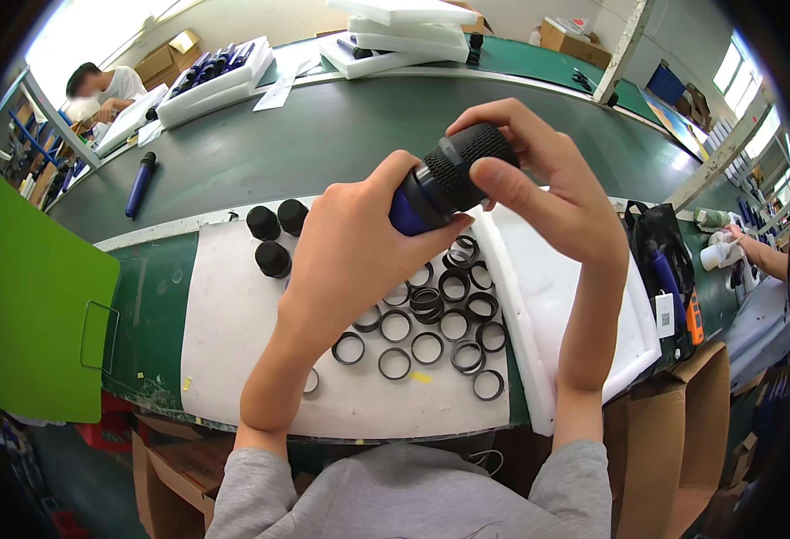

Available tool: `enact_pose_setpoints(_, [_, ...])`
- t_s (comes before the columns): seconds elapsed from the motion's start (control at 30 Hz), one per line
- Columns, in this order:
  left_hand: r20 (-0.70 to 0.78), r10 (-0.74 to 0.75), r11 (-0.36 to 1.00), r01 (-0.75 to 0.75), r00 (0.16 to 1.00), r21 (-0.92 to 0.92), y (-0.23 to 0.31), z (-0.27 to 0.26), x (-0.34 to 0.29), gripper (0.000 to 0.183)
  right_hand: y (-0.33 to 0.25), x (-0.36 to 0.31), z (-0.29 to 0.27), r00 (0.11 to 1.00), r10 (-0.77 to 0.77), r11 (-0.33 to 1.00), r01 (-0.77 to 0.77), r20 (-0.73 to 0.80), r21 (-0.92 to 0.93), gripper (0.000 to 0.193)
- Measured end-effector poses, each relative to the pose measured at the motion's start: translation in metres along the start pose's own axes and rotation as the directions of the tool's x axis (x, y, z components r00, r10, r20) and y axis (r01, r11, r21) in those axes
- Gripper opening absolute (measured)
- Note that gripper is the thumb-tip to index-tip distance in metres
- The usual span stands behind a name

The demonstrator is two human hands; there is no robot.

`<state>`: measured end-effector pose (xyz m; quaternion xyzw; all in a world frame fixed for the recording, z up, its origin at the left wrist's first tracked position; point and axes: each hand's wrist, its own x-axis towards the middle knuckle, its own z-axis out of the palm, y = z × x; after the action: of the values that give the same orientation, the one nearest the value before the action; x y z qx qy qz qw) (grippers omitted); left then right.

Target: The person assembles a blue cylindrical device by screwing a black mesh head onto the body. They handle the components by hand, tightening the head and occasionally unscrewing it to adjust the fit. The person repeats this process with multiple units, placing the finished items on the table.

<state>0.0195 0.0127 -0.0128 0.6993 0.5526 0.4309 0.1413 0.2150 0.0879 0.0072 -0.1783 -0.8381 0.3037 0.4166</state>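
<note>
My left hand [350, 238] is closed around the blue body of a handheld microphone [407, 214], which is tilted with its head up and to the right. The fingers and thumb of my right hand [561, 198] grip its black mesh grille [476, 154]. Whether the grille is fully seated on the body cannot be told. Below my hands, several thin black rings [395, 325] lie on a pale sheet [233, 359], a few of them stacked. Several black microphone grilles [273, 260] stand left of my left wrist.
Right of the rings lies a white foam tray [539, 359]. A blue microphone [141, 184] rests on the dark belt [260, 135]. Foam trays of microphones [220, 76] stand beyond. A green board [35, 305] is at left, an open carton [683, 431] at lower right. Other people work at both sides.
</note>
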Motion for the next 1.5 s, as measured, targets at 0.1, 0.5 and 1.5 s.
enact_pose_setpoints(0.1, [-0.018,-0.004,0.999,0.004,1.0,0.032,-0.002,0.001,0.0,0.042,-0.004,0.001,0.003,0.994,0.098,0.995,-0.097,0.047,-0.017,0.045])
enact_pose_setpoints(0.5, [-0.069,-0.019,0.991,0.028,0.997,0.134,-0.008,0.008,0.0,0.045,-0.004,0.004,0.01,0.976,0.212,0.976,-0.208,0.056,-0.068,0.052])
enact_pose_setpoints(1.5, [0.019,-0.088,0.994,0.086,0.996,0.07,-0.001,-0.006,0.001,0.045,-0.009,0.002,0.002,0.972,0.234,0.969,-0.231,0.024,-0.082,0.061])
